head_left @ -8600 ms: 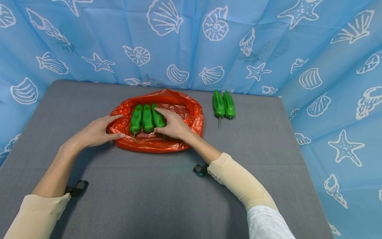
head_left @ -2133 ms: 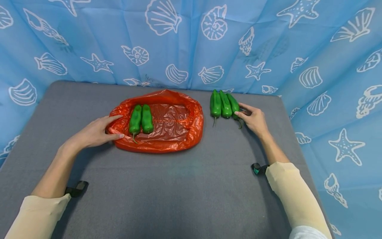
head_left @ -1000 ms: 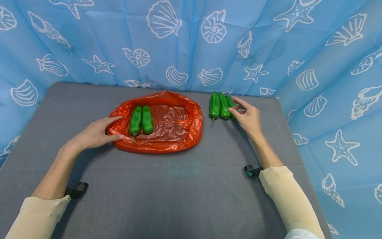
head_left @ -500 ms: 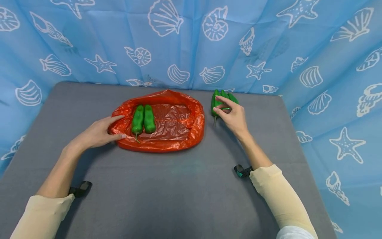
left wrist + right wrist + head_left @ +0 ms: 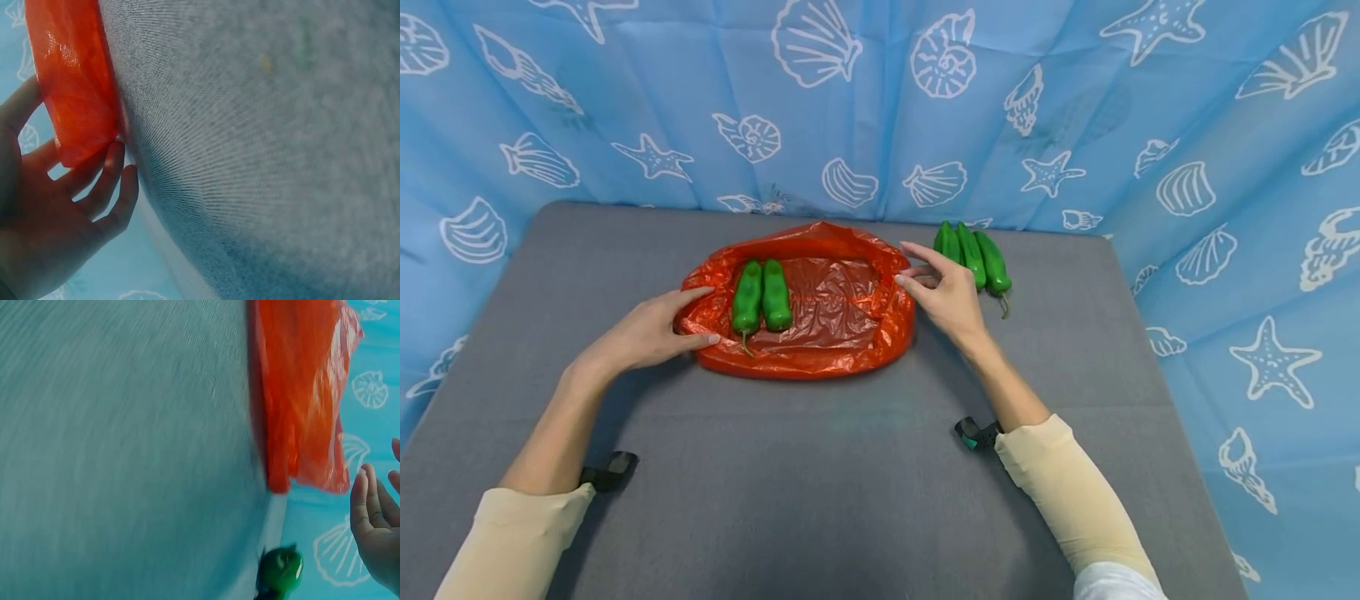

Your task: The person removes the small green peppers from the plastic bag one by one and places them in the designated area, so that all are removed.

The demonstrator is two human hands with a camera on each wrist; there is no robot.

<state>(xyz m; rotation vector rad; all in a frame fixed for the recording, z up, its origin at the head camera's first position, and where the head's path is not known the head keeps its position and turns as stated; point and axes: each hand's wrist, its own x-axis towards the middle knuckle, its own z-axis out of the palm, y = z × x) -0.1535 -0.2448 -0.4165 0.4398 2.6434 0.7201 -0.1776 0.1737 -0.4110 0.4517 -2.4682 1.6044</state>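
A red plastic bag (image 5: 808,367) lies spread on the grey table with its rim rolled out, and two green peppers (image 5: 747,300) rest side by side at its left. My left hand (image 5: 643,335) holds the bag's left rim, thumb at the front and fingers farther back; the left wrist view shows that hand (image 5: 69,206) around the red plastic (image 5: 78,87). Over the bag's right edge is my right hand (image 5: 950,300), fingers loosely bent and holding nothing. In the right wrist view this hand (image 5: 378,531) appears apart from the bag (image 5: 306,400).
Right of the bag, three green peppers (image 5: 994,265) lie together near the table's (image 5: 820,492) back edge, partly behind the right hand. A blue curtain (image 5: 880,108) with white shell and starfish prints hangs behind the table and along its right side.
One pepper has passed from the bag to the group on the right, and my right hand has let it go. That hand has since moved left to the bag's edge. My left hand stays put.
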